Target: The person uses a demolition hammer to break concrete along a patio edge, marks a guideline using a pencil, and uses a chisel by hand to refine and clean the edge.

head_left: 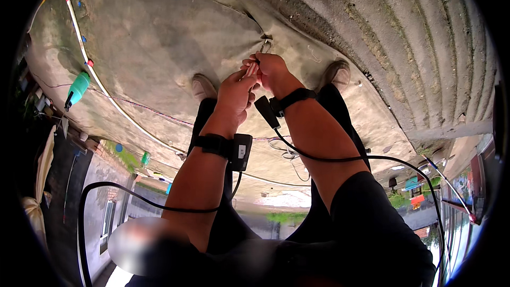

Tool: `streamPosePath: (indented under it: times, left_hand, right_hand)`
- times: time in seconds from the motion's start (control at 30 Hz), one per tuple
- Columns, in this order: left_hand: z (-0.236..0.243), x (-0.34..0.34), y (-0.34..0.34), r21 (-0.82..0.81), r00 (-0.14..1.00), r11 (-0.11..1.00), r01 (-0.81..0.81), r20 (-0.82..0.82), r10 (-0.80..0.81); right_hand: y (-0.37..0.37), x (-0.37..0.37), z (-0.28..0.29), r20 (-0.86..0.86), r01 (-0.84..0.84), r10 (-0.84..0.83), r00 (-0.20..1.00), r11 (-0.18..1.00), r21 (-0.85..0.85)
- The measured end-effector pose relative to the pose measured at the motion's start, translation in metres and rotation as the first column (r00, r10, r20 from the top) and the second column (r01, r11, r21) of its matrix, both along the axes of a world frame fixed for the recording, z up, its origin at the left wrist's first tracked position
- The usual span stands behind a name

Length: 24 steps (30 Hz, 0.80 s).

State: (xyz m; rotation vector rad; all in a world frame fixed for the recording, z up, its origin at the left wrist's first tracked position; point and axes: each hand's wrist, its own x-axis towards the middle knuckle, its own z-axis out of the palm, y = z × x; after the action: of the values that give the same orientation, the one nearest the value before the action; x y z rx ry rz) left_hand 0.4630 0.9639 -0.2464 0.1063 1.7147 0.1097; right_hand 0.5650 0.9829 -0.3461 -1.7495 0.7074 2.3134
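Note:
My left hand and my right hand meet between my shoes, both with fingers closed. A short looped cord runs from a gathered spot in the large grey-beige sheet into the fingers of my right hand. Folds in the sheet draw together where the cord joins it. My left fingers and thumb pinch close against the right ones; what lies between them is mostly hidden. Each wrist wears a black strap with a small black box and a cable.
Ridged grey roofing-like panels rise at the right. A white hose curves along the left, near a green bottle-like object. A loose thin cord lies between my legs. My shoes stand on the sheet.

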Motion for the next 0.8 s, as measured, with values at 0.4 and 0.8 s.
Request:
streamPosePath:
  times: [0.4, 0.8]
  left_hand:
    - [-0.003, -0.009, -0.005, 0.222, 0.993, 0.968, 0.115, -0.059, -0.105]
    - [0.005, 0.000, 0.008, 0.233, 0.909, 0.880, 0.413, -0.166, -0.383]
  right_hand:
    - [-0.006, -0.002, -0.003, 0.004, -0.047, 0.047, 0.999, 0.997, 0.063]
    - [0.002, 0.000, -0.001, 0.006, -0.040, 0.040, 0.999, 0.999, 0.021]
